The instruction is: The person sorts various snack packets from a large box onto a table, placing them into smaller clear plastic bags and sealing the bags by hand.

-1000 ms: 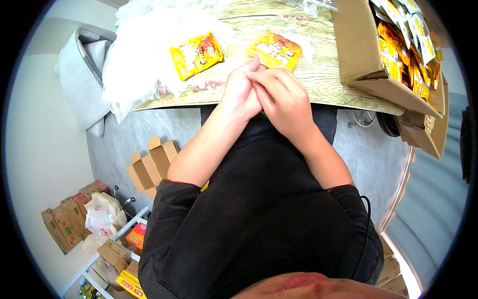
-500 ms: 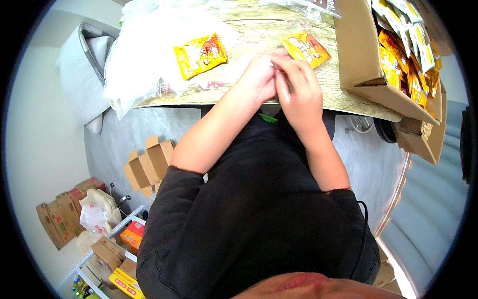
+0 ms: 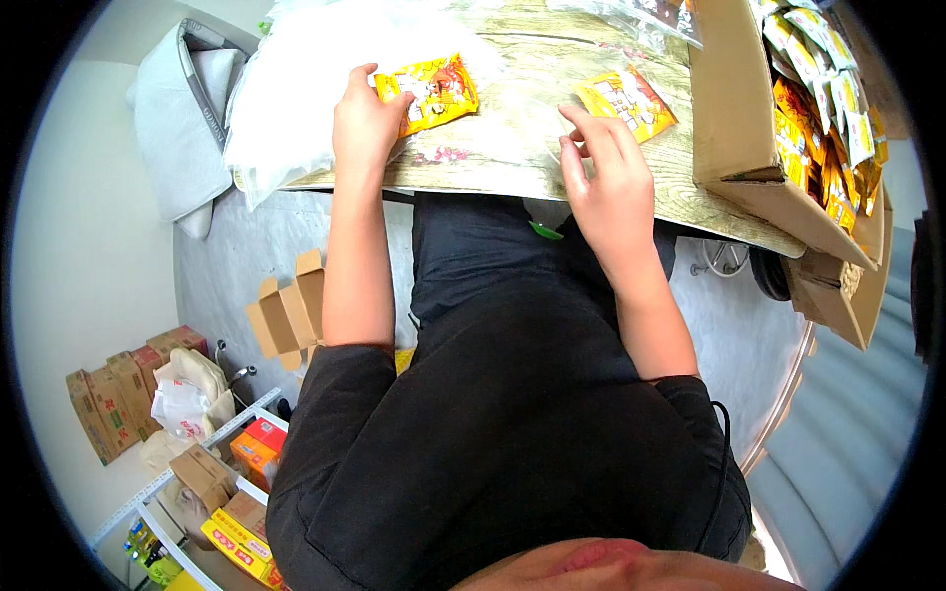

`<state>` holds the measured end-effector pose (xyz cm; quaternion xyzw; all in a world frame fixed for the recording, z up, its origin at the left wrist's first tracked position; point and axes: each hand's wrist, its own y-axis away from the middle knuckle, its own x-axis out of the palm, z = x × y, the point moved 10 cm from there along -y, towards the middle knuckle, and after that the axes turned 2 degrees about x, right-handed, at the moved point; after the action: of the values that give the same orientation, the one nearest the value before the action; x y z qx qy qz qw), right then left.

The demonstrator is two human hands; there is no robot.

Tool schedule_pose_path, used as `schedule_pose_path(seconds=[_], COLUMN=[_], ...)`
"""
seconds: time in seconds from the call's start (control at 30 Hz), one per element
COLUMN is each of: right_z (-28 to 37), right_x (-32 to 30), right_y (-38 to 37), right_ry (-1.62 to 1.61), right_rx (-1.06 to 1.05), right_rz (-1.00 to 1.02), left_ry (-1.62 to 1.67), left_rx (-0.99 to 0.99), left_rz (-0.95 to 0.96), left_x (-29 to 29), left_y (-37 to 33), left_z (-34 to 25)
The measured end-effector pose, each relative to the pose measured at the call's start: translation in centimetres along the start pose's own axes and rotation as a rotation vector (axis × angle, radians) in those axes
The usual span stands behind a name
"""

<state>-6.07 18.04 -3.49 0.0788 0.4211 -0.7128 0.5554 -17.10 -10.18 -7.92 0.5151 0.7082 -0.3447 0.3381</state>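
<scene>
My left hand [image 3: 367,123] is at the left end of a yellow snack packet [image 3: 430,96], its thumb over the near edge and its fingers by the far left corner. The packet lies flat near the table's front. My right hand [image 3: 613,182] is curled just in front of a second yellow packet [image 3: 631,103], index finger and thumb pointing left. A faint clear plastic bag [image 3: 537,138] seems to hang from these fingers; its outline barely shows against the wood.
Clear plastic bags [image 3: 296,98] are heaped at the table's left. A cardboard box [image 3: 734,98] of packets stands at the right edge. More clear bags [image 3: 641,20] lie at the back. Below left are an opened carton [image 3: 288,313] and a shelf [image 3: 148,502] of boxes.
My hands were together in the middle; now they are apart. The left has moved left onto the yellow packet, the right slightly right. The view has shifted a little.
</scene>
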Motion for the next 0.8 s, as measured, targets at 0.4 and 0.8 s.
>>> schedule_pose_path(seconds=[0.4, 0.8], right_z=[-0.9, -0.2], right_x=[-0.6, -0.2], right_y=[0.2, -0.1], right_ry=[0.020, 0.004], right_rx=[0.046, 0.018], right_rz=[0.017, 0.032], left_ry=[1.231, 1.547], left_rx=[-0.289, -0.382], left_rz=[0.515, 0.924], left_x=[2.4, 6.8], left_y=[5.8, 10.9], left_z=[-0.3, -6.0])
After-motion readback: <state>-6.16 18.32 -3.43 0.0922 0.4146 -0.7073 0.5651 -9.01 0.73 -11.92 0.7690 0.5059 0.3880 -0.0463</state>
